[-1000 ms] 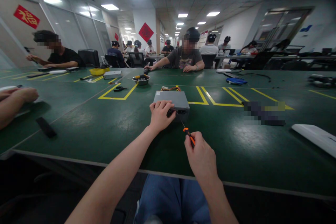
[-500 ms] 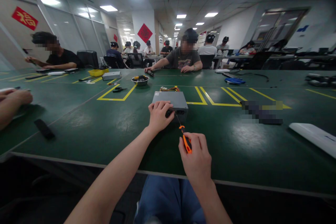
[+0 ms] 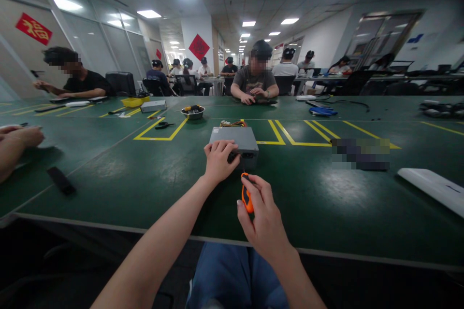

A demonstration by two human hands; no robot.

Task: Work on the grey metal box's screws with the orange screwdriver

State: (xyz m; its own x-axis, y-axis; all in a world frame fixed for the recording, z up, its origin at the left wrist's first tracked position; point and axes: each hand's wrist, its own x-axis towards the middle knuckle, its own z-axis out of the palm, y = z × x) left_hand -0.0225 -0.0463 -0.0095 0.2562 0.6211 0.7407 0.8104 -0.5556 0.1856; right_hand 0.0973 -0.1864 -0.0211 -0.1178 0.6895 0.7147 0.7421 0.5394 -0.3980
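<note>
Our left hand (image 3: 221, 161) lies flat, fingers spread, over the near top edge of a grey metal power supply unit (image 3: 234, 137), which sits on the green worktop (image 3: 152, 188). Our right hand (image 3: 264, 217) is curled closed around an orange-handled screwdriver (image 3: 247, 194), just short of the unit, the hands apart. Coloured wires (image 3: 232, 123) lie just behind the unit.
</note>
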